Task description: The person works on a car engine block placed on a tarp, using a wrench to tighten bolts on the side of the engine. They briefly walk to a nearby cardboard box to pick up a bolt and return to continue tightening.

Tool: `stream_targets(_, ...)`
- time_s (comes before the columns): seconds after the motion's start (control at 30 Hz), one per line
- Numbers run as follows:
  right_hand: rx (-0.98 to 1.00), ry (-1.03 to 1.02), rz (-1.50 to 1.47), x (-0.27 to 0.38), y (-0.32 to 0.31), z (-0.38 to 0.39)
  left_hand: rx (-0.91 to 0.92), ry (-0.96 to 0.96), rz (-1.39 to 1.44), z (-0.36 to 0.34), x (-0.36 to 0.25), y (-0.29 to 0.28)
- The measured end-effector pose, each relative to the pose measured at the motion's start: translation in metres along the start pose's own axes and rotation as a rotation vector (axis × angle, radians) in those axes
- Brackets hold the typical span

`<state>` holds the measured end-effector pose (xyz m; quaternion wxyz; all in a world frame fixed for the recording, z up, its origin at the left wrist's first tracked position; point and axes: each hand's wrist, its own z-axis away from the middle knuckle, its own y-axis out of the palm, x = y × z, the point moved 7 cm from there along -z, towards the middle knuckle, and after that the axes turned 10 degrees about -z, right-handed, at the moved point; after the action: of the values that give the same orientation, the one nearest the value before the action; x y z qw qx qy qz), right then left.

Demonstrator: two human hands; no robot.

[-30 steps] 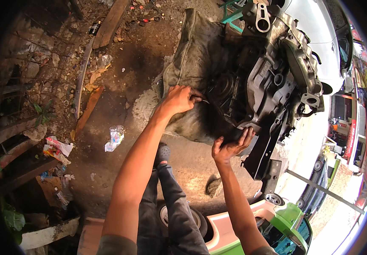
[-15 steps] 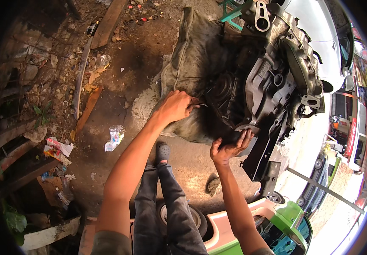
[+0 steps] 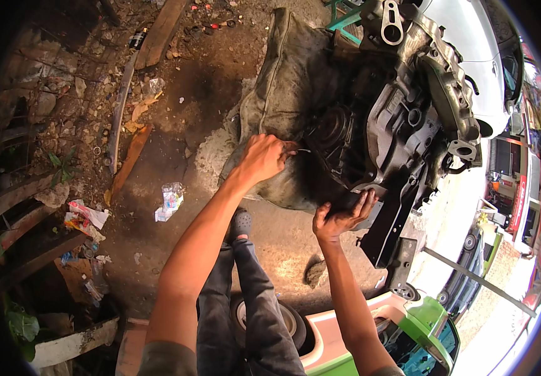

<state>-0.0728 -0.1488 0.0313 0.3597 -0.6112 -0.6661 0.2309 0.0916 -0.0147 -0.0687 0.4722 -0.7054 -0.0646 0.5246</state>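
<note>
A large, greasy engine (image 3: 402,119) with dark and grey metal castings lies on a stained cloth sack (image 3: 277,106). My left hand (image 3: 262,158) is closed around a thin, slightly curved metal piece (image 3: 305,150), whose tip points at the round pulley (image 3: 333,125) on the engine's shadowed side. The rest of that piece is hidden in my fingers, so its kind does not show. At the engine's near lower edge is my right hand (image 3: 344,219), blackened with grease, fingers bent against the metal rim and thumb apart. Its fingertips partly merge with the dark casting.
A long black bracket (image 3: 389,229) juts from the engine near my right hand. Beyond the engine stand a green stool (image 3: 345,22) and a pale car (image 3: 477,44). Planks (image 3: 161,37) and rubble lie left; a plastic wrapper (image 3: 170,202) is on the ground. A green and pink vehicle (image 3: 333,341) appears below.
My left hand has turned slightly, and the thin metal piece has swung up a little toward the pulley. My right hand stays at the engine's edge. The whole view has shifted slightly.
</note>
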Motion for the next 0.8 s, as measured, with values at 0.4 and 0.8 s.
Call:
stream_targets(0.4, 0.010, 0.010, -0.013, -0.001, 0.000, -0.001, -0.040, -0.031, 0.090, -0.006, -0.005, -0.015)
stream_targets(0.8, 0.050, 0.016, -0.019, -0.001, -0.001, 0.000, -0.068, -0.010, 0.077, -0.008, -0.002, -0.014)
